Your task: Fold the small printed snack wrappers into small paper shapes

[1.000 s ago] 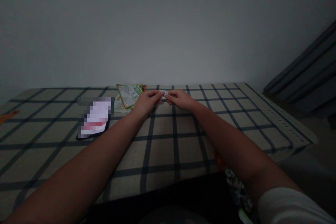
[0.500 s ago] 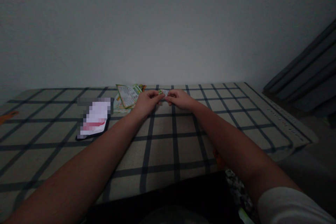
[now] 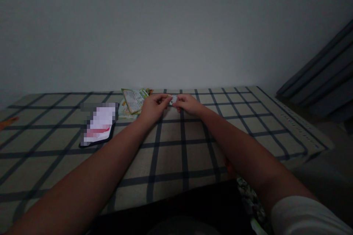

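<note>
Both my arms reach forward over a bed with a checked sheet [image 3: 193, 147]. My left hand [image 3: 153, 107] and my right hand [image 3: 189, 104] meet at the far middle, fingers pinched on a small folded piece of printed paper [image 3: 173, 99] held between them just above the sheet. Just left of my left hand lie several green and white printed paper sheets [image 3: 132, 101].
A dark flat object with a blurred-out face [image 3: 98, 125] lies on the sheet at the left. A plain wall rises behind the bed. Dark slanted boards [image 3: 322, 80] lean at the right. The bed's right edge [image 3: 298, 125] drops to the floor.
The small paper has been turned slightly between my fingertips, and both hands have closed in a little. The arms have hardly moved.
</note>
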{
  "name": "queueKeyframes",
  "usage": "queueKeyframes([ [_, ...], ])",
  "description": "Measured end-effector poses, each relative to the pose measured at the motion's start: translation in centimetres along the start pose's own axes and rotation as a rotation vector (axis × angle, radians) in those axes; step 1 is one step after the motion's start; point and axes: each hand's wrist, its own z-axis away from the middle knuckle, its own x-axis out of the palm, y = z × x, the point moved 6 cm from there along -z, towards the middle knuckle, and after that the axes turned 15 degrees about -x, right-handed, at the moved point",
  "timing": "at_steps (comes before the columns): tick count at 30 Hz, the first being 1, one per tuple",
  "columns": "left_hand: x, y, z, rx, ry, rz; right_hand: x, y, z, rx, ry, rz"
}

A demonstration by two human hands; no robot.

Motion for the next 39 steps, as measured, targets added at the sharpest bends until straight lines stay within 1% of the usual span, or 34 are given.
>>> queueKeyframes([
  [4, -0.2, 0.6, 0.4, 0.034, 0.032, -0.035, 0.1, 0.1, 0.0, -0.040, 0.001, -0.039],
  [7, -0.2, 1.0, 0.6, 0.073, 0.047, -0.064, 0.1, 0.4, -0.1, -0.035, 0.025, -0.039],
  [9, -0.3, 1.1, 0.7, 0.071, 0.064, -0.038, 0.0, 0.3, -0.1, -0.033, 0.049, -0.047],
  [10, -0.4, 0.9, 0.6, 0.049, 0.065, 0.000, 0.0, 0.2, -0.2, -0.041, 0.057, -0.048],
  [12, -0.2, 0.3, 0.4, -0.022, 0.035, 0.109, -0.2, -0.2, -0.2, -0.063, 0.071, -0.035],
  [14, 0.3, -0.4, 0.1, -0.094, -0.054, 0.208, -0.4, -0.6, -0.2, -0.066, 0.089, -0.022],
  [16, 0.9, -0.7, -0.1, -0.122, -0.138, 0.244, -0.6, -0.6, -0.2, -0.050, 0.092, -0.029],
  [18, 1.1, -0.8, -0.1, -0.124, -0.164, 0.262, -0.6, -0.4, -0.2, -0.025, 0.083, -0.057],
  [21, 1.0, -0.7, -0.1, -0.130, -0.138, 0.269, -0.5, 0.1, -0.2, 0.006, 0.079, -0.108],
  [24, 1.0, -0.7, -0.1, -0.172, -0.124, 0.300, -0.2, 0.2, -0.1, -0.008, 0.059, -0.152],
  [26, 1.0, -0.9, -0.1, -0.190, -0.121, 0.321, -0.1, 0.1, -0.1, -0.018, 0.044, -0.145],
  [30, 1.0, -1.4, -0.4, -0.179, -0.135, 0.351, 0.2, -0.1, -0.1, 0.008, 0.028, -0.087],
  [31, 1.0, -1.6, -0.5, -0.177, -0.135, 0.349, 0.3, -0.2, -0.1, 0.007, 0.020, -0.081],
  [34, 0.7, -2.3, -1.0, -0.176, -0.079, 0.255, 0.8, -0.7, -0.2, -0.033, -0.003, -0.086],
  [35, 0.8, -2.5, -1.2, -0.189, -0.095, 0.268, 0.9, -0.9, -0.2, -0.053, -0.007, -0.091],
  [39, 1.6, -2.5, -1.2, -0.281, -0.240, 0.494, 1.0, -1.8, -0.4, -0.107, 0.005, -0.082],
])
